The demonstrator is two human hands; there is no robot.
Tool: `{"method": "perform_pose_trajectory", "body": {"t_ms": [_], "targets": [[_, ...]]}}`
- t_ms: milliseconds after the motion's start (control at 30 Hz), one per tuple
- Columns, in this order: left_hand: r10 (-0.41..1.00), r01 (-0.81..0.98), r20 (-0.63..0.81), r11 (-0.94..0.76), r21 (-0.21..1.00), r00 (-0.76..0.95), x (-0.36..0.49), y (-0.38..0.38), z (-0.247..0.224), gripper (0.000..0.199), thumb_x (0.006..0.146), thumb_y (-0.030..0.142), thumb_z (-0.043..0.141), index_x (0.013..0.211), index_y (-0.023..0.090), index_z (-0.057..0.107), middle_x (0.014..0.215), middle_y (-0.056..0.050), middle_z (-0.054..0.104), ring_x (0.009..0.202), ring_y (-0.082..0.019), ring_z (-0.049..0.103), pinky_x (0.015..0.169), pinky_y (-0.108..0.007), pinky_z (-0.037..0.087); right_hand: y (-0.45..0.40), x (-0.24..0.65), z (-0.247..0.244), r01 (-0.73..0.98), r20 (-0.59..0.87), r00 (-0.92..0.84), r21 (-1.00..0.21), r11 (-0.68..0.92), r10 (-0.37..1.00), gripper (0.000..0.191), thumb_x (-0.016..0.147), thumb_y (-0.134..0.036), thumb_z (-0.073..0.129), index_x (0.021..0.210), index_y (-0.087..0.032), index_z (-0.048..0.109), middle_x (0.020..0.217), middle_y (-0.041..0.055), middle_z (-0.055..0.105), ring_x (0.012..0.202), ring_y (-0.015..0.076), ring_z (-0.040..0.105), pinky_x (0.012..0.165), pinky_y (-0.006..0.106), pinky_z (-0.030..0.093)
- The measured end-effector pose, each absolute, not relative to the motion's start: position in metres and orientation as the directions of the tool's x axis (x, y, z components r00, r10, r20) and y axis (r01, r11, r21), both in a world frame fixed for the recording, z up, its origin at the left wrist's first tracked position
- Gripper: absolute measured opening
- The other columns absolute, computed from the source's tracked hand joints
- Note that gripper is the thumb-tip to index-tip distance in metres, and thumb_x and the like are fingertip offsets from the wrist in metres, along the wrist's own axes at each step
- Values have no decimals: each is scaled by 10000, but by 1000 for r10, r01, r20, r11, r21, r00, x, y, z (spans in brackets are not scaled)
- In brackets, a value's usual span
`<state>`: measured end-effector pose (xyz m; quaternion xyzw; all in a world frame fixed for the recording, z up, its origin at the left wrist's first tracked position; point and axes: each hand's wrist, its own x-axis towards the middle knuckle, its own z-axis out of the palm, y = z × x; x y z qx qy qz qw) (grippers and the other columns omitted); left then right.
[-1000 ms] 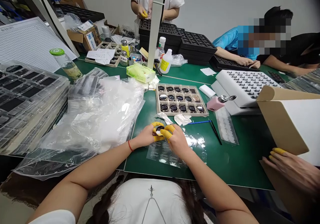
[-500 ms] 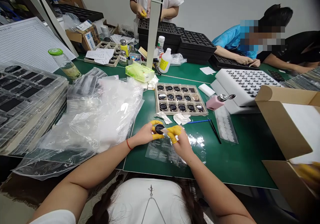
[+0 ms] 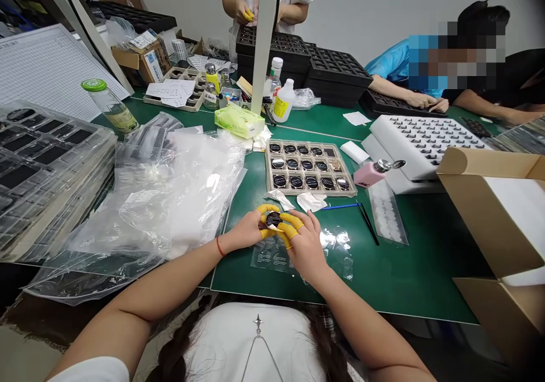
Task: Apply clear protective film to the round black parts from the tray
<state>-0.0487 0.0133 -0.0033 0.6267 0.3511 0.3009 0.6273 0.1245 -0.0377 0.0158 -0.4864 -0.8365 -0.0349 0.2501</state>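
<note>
Black disc (image 3: 273, 218) sits gripped in the left hand (image 3: 250, 227), the right hand (image 3: 307, 246) pinching a white scrap (image 3: 274, 227).

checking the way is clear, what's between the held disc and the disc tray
Two crumpled white tissues lie between the held disc and the disc tray, in the head view.

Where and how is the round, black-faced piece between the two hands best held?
Likely the round piece is best pinched by its rim, from the left: its disc shape offers an edge, where the left hand grips, leaving much of the dark face exposed.
</note>
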Motion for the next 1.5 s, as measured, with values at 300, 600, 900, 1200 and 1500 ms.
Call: {"method": "perform_pose_trajectory", "body": {"t_ms": [300, 600, 900, 1200, 1500], "targets": [[828, 97, -49, -7, 995, 558, -49, 15, -7, 414, 727, 202, 648, 1109, 191, 488, 802, 3, 601, 635, -108, 546, 562, -203, 416, -36, 125, 13, 823, 507, -431, -119, 556, 747, 195, 814, -124, 524, 928, -229, 644, 903, 53, 640, 1093, 246, 466, 1068, 501, 208], [825, 58, -50, 21, 998, 563, -48, 16, -8, 419, 740, 224, 653, 1124, 191, 487, 851, -9, 607, 724, -136, 593, 665, -244, 472, -14, 121, 9, 823, 444, -392, -222, 523, 806, 152, 841, -159, 505, 918, -223, 619, 926, 38, 628, 1001, 224, 478, 1021, 468, 256], [834, 35, -31, 14, 999, 551, -49, 18, -9, 511, 737, 270, 682, 1190, 182, 461, 915, -31, 614, 773, -147, 583, 700, -265, 481, 10, 120, 13, 835, 427, -353, -259, 486, 833, 132, 826, -151, 487, 840, -190, 612, 816, 63, 616, 923, 235, 467, 876, 395, 338], [816, -71, -82, 149, 986, 573, -48, 22, -14, 534, 698, 258, 728, 1148, 183, 452, 907, -32, 627, 820, -157, 623, 783, -314, 491, 19, 132, 19, 744, 387, -246, -512, 429, 888, 216, 874, -250, 435, 967, -183, 618, 894, 85, 628, 900, 236, 521, 784, 362, 410], [823, -48, -126, 183, 982, 554, -46, 21, -13, 537, 681, 268, 739, 1130, 208, 450, 806, 11, 602, 751, -150, 636, 756, -326, 503, 16, 193, -18, 871, 215, -46, -469, 144, 976, 237, 815, -276, 521, 965, -145, 649, 940, 120, 651, 924, 254, 564, 815, 400, 436]]}}
